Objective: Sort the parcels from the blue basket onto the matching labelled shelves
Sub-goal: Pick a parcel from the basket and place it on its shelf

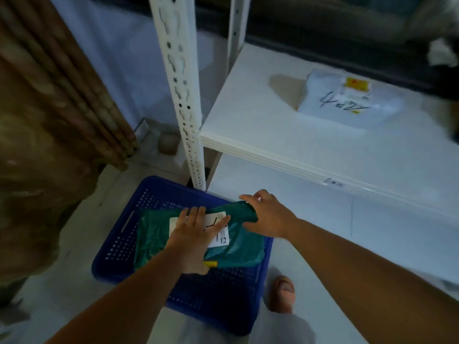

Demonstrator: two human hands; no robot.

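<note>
Both hands on a green parcel (239, 252) in the blue basket (116, 244).
Left hand (196, 235) lies flat, fingers straight, on its label (220, 240); right hand (267, 216) grips its far end, at the basket's far right corner.

The basket (119, 244) is sitting on the floor (74, 294), just before the foot of the rack post (181, 95). A parcel (154, 234) is lying inside the basket with its label (219, 235) facing up. The left hand (196, 234) is resting flat on this label, and the right hand (265, 217) is gripping the far right end of the parcel. Right of the post, the upper shelf (273, 135) is carrying a second parcel (347, 103) near its back. The lower shelf (323, 219) is lying under it, right of the basket. A curtain (62, 83) is hanging left of the post
</note>
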